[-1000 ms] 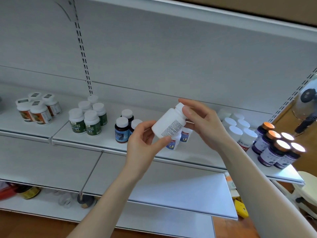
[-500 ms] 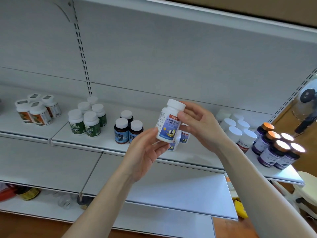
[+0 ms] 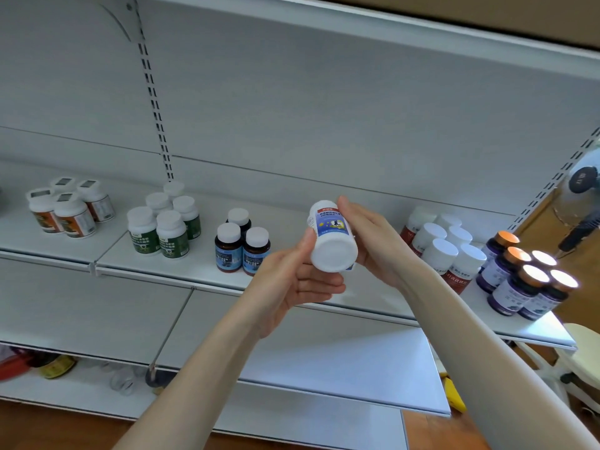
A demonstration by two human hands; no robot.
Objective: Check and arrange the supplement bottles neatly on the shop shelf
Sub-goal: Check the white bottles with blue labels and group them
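Tipped over since the earlier frame, when it stood upright with its label forward, the white bottle [image 3: 333,251] now points its round base at the camera, cap away. It hangs in the air before the front edge of the upper shelf [image 3: 292,216], between the dark blue-label bottles [image 3: 242,246] and the red-label white bottles [image 3: 444,251]. The left hand [image 3: 298,280] cups it from below, thumb pressed to its left side; the right hand [image 3: 373,241] lays its fingers [image 3: 344,206] close together along the right side, thumb hidden. It is probably light, stiff plastic with a smooth, rather slippery label, so it is best held round the body with both sides pressed, not by the cap
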